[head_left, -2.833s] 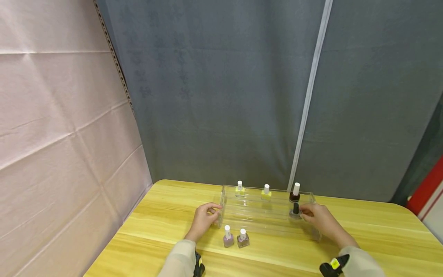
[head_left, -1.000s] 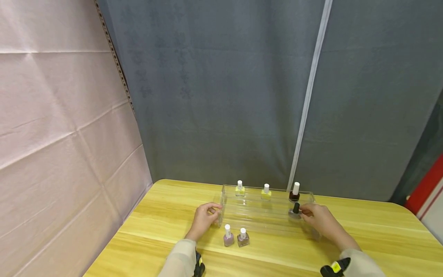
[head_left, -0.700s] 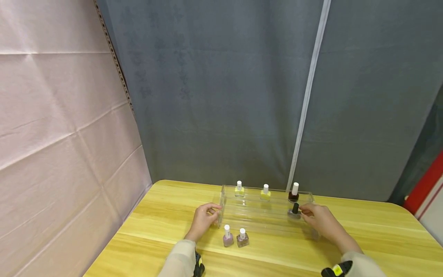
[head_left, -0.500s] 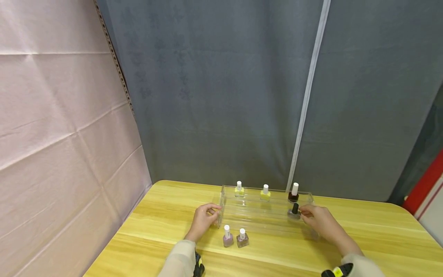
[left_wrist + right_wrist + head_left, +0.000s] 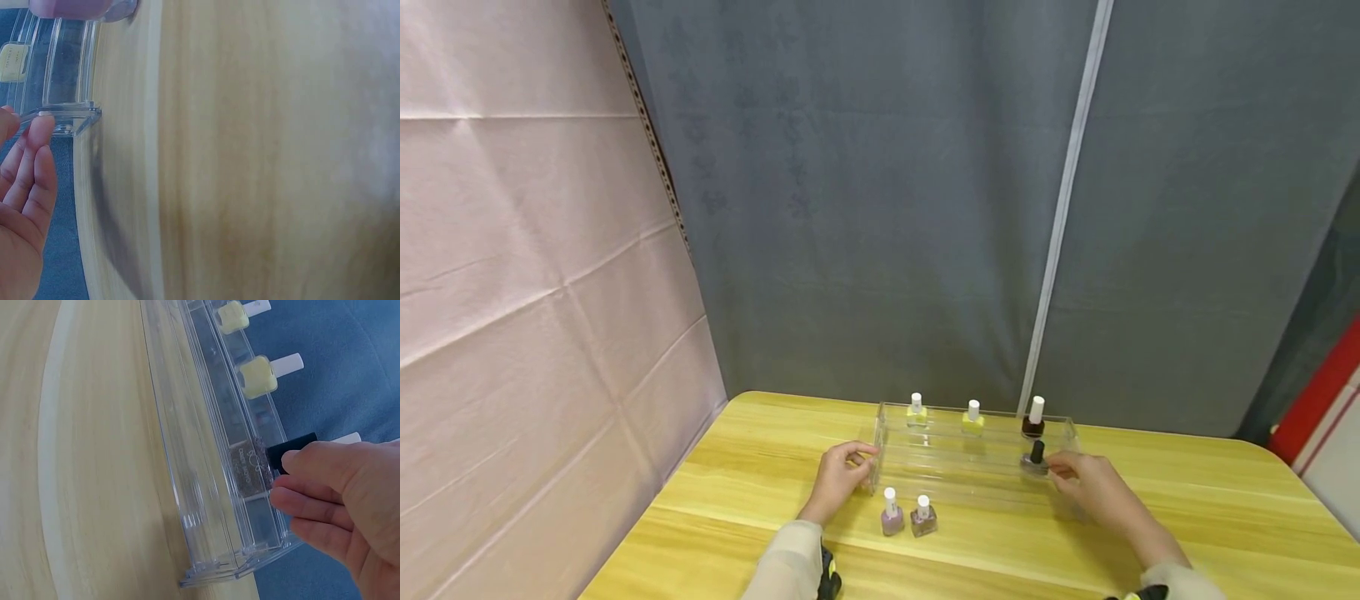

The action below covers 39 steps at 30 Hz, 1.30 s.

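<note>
A clear acrylic tiered rack [image 5: 955,461] stands on the wooden table. My left hand [image 5: 838,477] pinches its left end panel between thumb and fingers, as the left wrist view also shows. At the rack's right end, my right hand [image 5: 1093,486] holds a black-capped nail polish bottle [image 5: 248,467] with dark glitter on the middle tier; the thumb lies on its cap. Behind it on the top tier is a dark nail polish bottle [image 5: 1033,427] with a white cap. Two yellow nail polish bottles, one left [image 5: 917,415] and one nearer the middle [image 5: 973,422], share that tier.
In front of the rack, a lilac nail polish bottle [image 5: 892,522] and a mauve glitter one [image 5: 923,522] stand on the table [image 5: 760,492]. A grey curtain [image 5: 865,208] hangs behind; a pale pink cloth [image 5: 535,275] hangs at left.
The black-capped bottle has gone from upright to leaning slightly right, with my right fingers staying at it. My right wrist has sunk toward the lower edge. The left hand keeps its grip.
</note>
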Each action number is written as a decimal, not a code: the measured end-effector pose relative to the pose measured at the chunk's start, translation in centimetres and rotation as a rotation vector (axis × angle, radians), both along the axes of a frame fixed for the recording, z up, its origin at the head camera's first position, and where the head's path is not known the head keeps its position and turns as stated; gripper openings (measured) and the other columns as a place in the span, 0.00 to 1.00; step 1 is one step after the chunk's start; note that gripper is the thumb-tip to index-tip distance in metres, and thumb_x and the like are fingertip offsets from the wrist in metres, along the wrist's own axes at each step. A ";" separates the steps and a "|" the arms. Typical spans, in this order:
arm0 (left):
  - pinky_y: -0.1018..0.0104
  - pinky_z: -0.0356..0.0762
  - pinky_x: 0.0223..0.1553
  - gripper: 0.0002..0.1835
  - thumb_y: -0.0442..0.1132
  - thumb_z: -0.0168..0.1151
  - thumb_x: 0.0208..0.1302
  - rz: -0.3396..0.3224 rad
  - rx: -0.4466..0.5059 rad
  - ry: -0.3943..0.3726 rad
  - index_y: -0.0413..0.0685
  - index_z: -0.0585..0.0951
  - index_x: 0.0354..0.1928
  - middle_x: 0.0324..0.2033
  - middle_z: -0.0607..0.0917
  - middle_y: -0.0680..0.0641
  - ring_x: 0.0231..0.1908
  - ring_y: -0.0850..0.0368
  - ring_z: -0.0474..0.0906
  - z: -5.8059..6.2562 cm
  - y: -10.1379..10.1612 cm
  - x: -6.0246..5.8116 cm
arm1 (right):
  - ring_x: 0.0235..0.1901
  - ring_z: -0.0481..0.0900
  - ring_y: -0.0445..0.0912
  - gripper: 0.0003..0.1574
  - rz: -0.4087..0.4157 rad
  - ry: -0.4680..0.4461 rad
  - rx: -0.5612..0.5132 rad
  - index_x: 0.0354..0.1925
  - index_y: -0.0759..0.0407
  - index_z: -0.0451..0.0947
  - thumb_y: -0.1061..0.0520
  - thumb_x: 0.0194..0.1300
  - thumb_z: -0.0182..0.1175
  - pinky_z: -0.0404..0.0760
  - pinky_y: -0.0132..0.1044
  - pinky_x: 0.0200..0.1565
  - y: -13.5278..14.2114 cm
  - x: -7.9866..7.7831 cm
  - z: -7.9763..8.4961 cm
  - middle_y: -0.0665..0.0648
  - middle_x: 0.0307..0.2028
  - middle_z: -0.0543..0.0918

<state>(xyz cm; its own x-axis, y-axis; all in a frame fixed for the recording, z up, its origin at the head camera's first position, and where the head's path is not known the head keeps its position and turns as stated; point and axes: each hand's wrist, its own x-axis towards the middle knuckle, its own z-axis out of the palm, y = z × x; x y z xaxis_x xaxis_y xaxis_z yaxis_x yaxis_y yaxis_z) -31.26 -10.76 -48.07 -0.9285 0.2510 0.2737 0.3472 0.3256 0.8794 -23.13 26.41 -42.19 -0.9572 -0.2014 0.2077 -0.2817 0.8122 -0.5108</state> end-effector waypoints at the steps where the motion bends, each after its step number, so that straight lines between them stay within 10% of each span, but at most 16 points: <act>1: 0.76 0.67 0.14 0.09 0.27 0.58 0.58 0.003 -0.006 0.000 0.35 0.81 0.42 0.22 0.79 0.44 0.18 0.44 0.79 0.0 0.0 0.0 | 0.34 0.81 0.49 0.13 0.000 -0.007 -0.001 0.43 0.69 0.78 0.65 0.57 0.61 0.80 0.42 0.36 -0.1 0.0 0.0 0.61 0.37 0.83; 39: 0.77 0.65 0.13 0.10 0.27 0.58 0.59 0.018 -0.026 -0.025 0.36 0.81 0.42 0.22 0.78 0.48 0.20 0.44 0.79 0.1 0.1 0.2 | 0.32 0.82 0.48 0.14 0.189 0.070 -0.046 0.40 0.70 0.79 0.66 0.53 0.63 0.80 0.37 0.34 -5.3 0.9 -1.3 0.60 0.34 0.83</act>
